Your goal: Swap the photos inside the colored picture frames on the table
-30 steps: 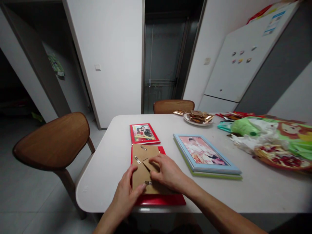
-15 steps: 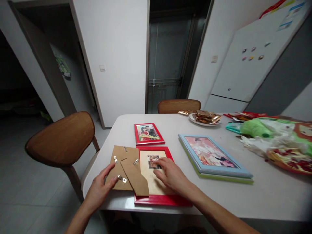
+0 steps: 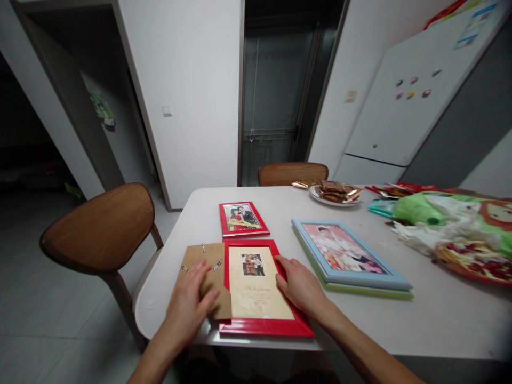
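Note:
A red picture frame (image 3: 264, 326) lies face up near the table's front edge, with a cream sheet (image 3: 256, 301) inside it bearing a small photo and faint print. On its right rim, my right hand (image 3: 302, 288) holds the frame with thumb and forefinger; the other fingers are partly hidden. To the left is a brown backing board (image 3: 208, 253) with metal clips, its lower right part overlapping the frame's left side. My left hand (image 3: 190, 298) lies over that board, fingers spread, covering much of it.
Beyond is a smaller red framed photo (image 3: 244, 218). Blue and green frames (image 3: 348, 250) are stacked to the right. Farther off are a plate of wrapped snacks (image 3: 334, 194) and a green plastic bag (image 3: 420, 208). A wooden chair (image 3: 100, 229) stands left of the table.
My right hand has moved off the cream sheet to the frame's right rim, uncovering the photo. My left hand has come in over the backing board, which has shifted slightly left.

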A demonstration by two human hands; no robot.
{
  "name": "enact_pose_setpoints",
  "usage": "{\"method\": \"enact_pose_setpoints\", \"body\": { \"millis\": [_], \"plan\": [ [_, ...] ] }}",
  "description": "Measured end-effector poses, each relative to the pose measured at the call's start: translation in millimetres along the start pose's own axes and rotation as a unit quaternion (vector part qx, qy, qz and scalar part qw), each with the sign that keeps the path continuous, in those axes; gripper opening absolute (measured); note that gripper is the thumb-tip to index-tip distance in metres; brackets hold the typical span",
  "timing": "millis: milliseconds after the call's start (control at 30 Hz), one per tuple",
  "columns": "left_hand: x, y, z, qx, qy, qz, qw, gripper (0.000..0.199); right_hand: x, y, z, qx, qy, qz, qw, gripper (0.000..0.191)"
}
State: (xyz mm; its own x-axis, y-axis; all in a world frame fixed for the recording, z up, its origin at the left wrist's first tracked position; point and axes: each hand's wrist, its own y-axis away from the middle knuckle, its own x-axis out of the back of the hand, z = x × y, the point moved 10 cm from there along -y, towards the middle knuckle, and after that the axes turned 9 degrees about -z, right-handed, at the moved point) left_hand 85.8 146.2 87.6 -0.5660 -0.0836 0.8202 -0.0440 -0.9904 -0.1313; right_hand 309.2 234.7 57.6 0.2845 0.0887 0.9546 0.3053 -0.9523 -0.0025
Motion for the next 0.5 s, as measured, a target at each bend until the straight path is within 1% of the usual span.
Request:
{"method": "enact_pose_setpoints", "body": {
  "millis": [33,67,100,133,200,267,333,400,433,500],
  "plan": [
    [-10.5,-2.8,18.9,-0.032,0.004,-0.024,0.999,0.043,-0.5,-1.5,1.5,-0.006,-0.005,-0.003,1.000,0.042],
    [-20.2,-5.6,29.4,-0.041,0.007,-0.044,0.998,0.046,-0.3,-2.8,3.1,-0.011,-0.011,-0.004,1.000,0.043],
    [-29.1,-8.5,33.5,-0.038,0.004,-0.063,0.997,0.048,0.8,-3.6,4.5,-0.013,-0.016,-0.002,1.000,0.044],
    [-35.8,-11.2,31.7,-0.026,-0.003,-0.075,0.997,0.049,2.8,-4.1,6.0,-0.012,-0.024,0.004,1.000,0.045],
    [-42.8,-15.5,17.9,0.004,-0.023,-0.087,0.996,0.047,7.6,-4.2,10.4,-0.009,-0.052,0.018,0.998,0.050],
    [-43.2,-17.2,4.5,0.020,-0.040,-0.086,0.995,0.046,9.3,-4.0,17.5,-0.013,-0.105,0.018,0.994,0.056],
    [-41.3,-16.1,1.5,0.020,-0.037,-0.079,0.996,0.046,5.9,-3.9,24.6,-0.027,-0.182,0.000,0.983,0.061],
    [-41.8,-13.4,11.7,0.003,-0.020,-0.075,0.997,0.047,-0.6,-3.3,26.3,-0.038,-0.283,-0.030,0.958,0.063],
    [-44.2,-12.0,20.4,-0.011,-0.009,-0.078,0.997,0.048,-3.9,-2.7,24.1,-0.037,-0.345,-0.046,0.937,0.064],
    [-53.5,-10.2,38.5,-0.037,0.010,-0.097,0.995,0.051,-8.5,-0.7,15.3,-0.028,-0.470,-0.077,0.879,0.068]
  ]
}}
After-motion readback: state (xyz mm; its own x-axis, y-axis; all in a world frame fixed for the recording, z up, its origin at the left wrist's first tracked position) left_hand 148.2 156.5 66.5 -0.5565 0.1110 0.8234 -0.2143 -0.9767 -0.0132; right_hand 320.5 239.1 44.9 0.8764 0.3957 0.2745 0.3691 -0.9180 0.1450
